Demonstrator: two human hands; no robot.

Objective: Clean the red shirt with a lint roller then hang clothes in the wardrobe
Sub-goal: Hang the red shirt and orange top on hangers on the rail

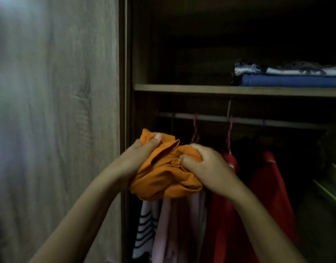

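Note:
A bunched orange garment (163, 173) is held up in front of the open wardrobe, just below the hanging rail (243, 120). My left hand (142, 154) grips its upper left part, thumb on top. My right hand (205, 168) is closed on its right side. Behind and right of my right hand a red shirt (262, 196) hangs on a pink hanger (229, 137) from the rail. A second pink hanger hook (195, 128) shows above the orange garment; its lower part is hidden by my hands.
A striped black-and-white garment (146, 230) and a pale pink one (174, 228) hang below the orange bundle. A shelf (182, 88) above the rail bears folded blue and patterned clothes (288, 75). The wooden wardrobe door (59, 120) fills the left. Green hangers (332, 185) are at right.

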